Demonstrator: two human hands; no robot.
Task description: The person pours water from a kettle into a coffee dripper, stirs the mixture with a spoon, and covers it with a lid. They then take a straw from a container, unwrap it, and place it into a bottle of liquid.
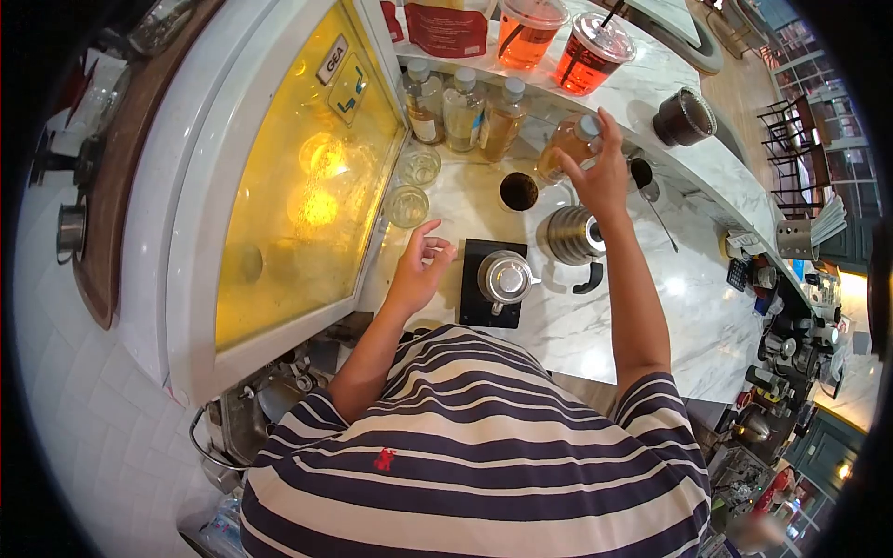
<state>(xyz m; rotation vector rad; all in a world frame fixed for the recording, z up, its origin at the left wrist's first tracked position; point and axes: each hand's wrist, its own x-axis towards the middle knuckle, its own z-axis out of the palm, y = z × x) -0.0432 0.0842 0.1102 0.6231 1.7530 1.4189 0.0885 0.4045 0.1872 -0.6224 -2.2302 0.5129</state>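
1. Striped shirt (465, 437) fills the foreground, before the marble bench (684, 302).
2. Right hand (601, 177) has its grip wide around an amber bottle (564, 142), beside the dark-filled cup (519, 192); I cannot tell whether it presses.
3. Left hand (421, 270) is empty, loosely curled, near a glass (406, 206).
4. Loose contact could tip the bottle against the cup or kettle (571, 234).

The right arm (639, 293) stretches forward, right hand (600, 177) with thumb (570, 167) and fingers (610, 132) parted, its grip hard to judge; the left hand (419, 272) hangs nearer, loosely curled.
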